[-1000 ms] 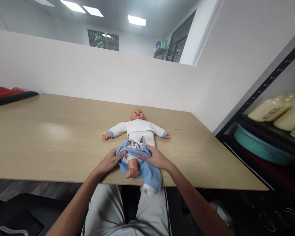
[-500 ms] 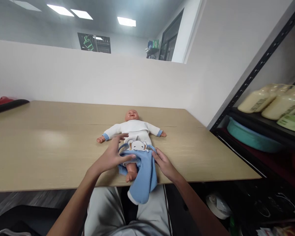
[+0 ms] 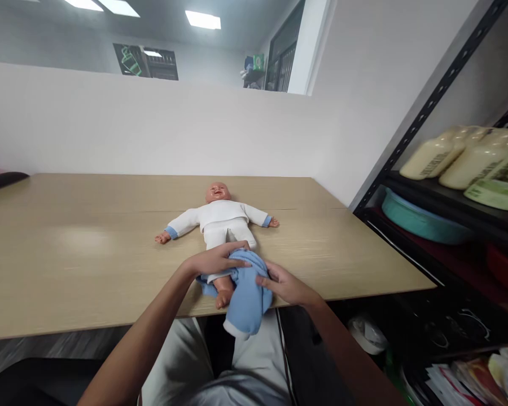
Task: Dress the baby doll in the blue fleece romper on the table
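A baby doll (image 3: pixel 225 211) in a white top and trousers with blue cuffs lies on its back on the table, head away from me. Blue doll overalls (image 3: pixel 246 290) are bunched over its lower legs, one leg hanging past the table's front edge. My left hand (image 3: pixel 217 261) is closed on the upper part of the overalls, thumb under and fingers over the cloth. On the other side, my right hand (image 3: pixel 288 283) grips the fabric between thumb and fingers. One bare doll foot (image 3: pixel 224 298) shows beside the cloth; the other is hidden.
The wooden table (image 3: pixel 88 265) runs up to a white wall (image 3: pixel 152 124). At the right, a black shelf rack (image 3: pixel 423 113) holds cream-coloured bottles (image 3: pixel 474 160) and a teal basin (image 3: pixel 423 220). A red and black item (image 3: pixel 4 179) lies at the far left.
My left hand has gone from spread beside the overalls to closed on their top. The elephant-face bib is now covered, and the cloth is gathered up between both hands.
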### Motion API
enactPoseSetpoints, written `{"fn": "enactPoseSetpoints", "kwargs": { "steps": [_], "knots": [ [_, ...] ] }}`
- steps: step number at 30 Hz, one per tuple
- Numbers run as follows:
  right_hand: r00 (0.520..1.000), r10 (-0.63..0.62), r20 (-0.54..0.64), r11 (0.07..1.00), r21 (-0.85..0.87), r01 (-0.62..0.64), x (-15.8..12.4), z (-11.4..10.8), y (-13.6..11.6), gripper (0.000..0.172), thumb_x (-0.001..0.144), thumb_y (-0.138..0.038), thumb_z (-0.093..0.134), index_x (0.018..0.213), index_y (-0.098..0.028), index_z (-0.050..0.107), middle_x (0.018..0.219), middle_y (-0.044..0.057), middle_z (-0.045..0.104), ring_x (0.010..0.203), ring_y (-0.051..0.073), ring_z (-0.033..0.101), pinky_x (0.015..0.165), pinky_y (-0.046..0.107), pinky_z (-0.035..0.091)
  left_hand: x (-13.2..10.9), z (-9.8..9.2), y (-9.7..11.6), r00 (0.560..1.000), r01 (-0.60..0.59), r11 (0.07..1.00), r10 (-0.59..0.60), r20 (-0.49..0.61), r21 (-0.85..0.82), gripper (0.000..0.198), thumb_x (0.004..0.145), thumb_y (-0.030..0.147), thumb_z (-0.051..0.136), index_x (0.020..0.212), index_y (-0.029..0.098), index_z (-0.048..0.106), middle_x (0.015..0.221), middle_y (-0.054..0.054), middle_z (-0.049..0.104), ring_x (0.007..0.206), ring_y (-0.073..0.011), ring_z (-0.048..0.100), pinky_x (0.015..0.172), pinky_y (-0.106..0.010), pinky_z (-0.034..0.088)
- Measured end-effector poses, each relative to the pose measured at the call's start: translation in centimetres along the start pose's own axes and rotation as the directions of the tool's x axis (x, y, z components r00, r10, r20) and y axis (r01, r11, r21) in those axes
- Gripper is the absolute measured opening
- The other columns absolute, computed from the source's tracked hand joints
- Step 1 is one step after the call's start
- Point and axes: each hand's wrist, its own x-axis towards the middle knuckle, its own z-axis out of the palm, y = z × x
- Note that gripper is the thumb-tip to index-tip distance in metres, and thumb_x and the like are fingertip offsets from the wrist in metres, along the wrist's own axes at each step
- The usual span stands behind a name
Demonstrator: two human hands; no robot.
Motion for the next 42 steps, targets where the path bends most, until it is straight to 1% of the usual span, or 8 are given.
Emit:
{"fn": "enactPoseSetpoints", "kwargs": {
  "steps": [4,8,13,16,22,31,36,42],
  "knots": [
    [0.977,0.003,-0.213,0.959,0.278,0.057,1.9,1.7,1.7,0.057,0.093,-0.056,0.074,0.141,-0.028,0.064,0.147,0.006,0.066,0.137,0.028,0.060,0.117,0.043,0.045,-0.2,-0.3,-0.9,0.980,0.187,0.982,-0.186,-0.075,-0.003,0.077,0.088,0.069,0.068,0.148,0.023,0.056,0.159,-0.012,0.056,0.150,-0.0382,0.046,0.122,-0.043,0.039],
    [0.960,0.095,-0.263,0.928,0.372,0.010,3.0,2.3,1.8,0.057,0.089,-0.059,0.077,0.133,-0.024,0.069,0.133,0.009,0.074,0.124,0.030,0.067,0.111,0.045,0.050,-0.1,-0.5,-1.4,0.984,0.180,0.983,-0.180,0.015,-0.038,0.097,0.071,0.062,0.087,0.150,0.019,0.053,0.158,-0.016,0.055,0.145,-0.0403,0.051,0.120,-0.046,0.043],
    [0.989,0.132,-0.059,0.988,0.087,-0.127,1.5,0.9,-0.1,0.051,0.091,-0.064,0.072,0.119,-0.022,0.075,0.118,0.008,0.077,0.107,0.029,0.070,0.096,0.044,0.055,0.2,-0.4,-1.5,0.991,0.124,0.989,-0.120,0.056,-0.077,0.062,0.079,0.061,0.081,0.125,0.021,0.072,0.123,-0.009,0.078,0.120,-0.0351,0.070,0.104,-0.042,0.054],
    [0.987,0.162,0.003,0.986,-0.039,-0.162,0.5,0.3,-0.9,0.047,0.081,-0.057,0.085,0.108,-0.020,0.077,0.105,0.007,0.078,0.097,0.029,0.070,0.090,0.044,0.056,0.1,-0.3,-1.9,0.983,0.178,0.981,-0.182,-0.040,-0.076,0.068,0.078,0.066,0.079,0.130,0.023,0.071,0.138,-0.010,0.072,0.134,-0.0360,0.062,0.111,-0.041,0.049],
    [0.980,0.051,-0.192,0.964,0.267,0.002,1.8,1.4,0.4,0.052,0.083,-0.057,0.082,0.123,-0.025,0.074,0.126,0.005,0.076,0.123,0.028,0.065,0.112,0.044,0.048,0.0,-0.5,-2.8,0.987,0.153,0.969,-0.159,-0.016,-0.194,0.064,0.082,0.067,0.075,0.131,0.026,0.068,0.140,-0.008,0.070,0.136,-0.0335,0.060,0.114,-0.041,0.047],
    [0.929,0.237,-0.286,0.875,0.477,-0.076,2.7,3.2,-1.4,0.049,0.076,-0.054,0.085,0.111,-0.021,0.077,0.114,0.007,0.079,0.113,0.029,0.070,0.104,0.044,0.053,0.4,-0.3,-2.6,0.992,0.124,0.974,-0.117,0.047,-0.191,0.052,0.077,0.056,0.079,0.110,0.017,0.072,0.108,-0.006,0.075,0.107,-0.0320,0.067,0.094,-0.035,0.052],
    [0.895,0.182,-0.408,0.966,0.245,-0.085,0.1,5.0,-2.9,0.052,0.078,-0.045,0.086,0.122,-0.023,0.071,0.124,0.007,0.077,0.114,0.028,0.070,0.096,0.040,0.056,0.8,0.4,-1.8,0.988,0.153,0.988,-0.153,-0.023,0.003,0.028,0.082,0.042,0.067,0.099,0.020,0.068,0.100,-0.004,0.071,0.097,-0.0277,0.067,0.086,-0.034,0.052],
    [0.763,0.020,-0.646,0.947,-0.233,-0.221,-1.9,5.5,0.7,0.034,0.083,-0.030,0.070,0.115,-0.023,0.061,0.102,0.005,0.077,0.095,0.026,0.071,0.084,0.038,0.053,1.3,2.8,-1.7,0.993,0.116,0.962,-0.103,-0.065,0.246,0.032,0.073,0.034,0.072,0.101,0.022,0.060,0.094,-0.002,0.067,0.089,-0.0264,0.066,0.072,-0.032,0.049]
  ]
}}
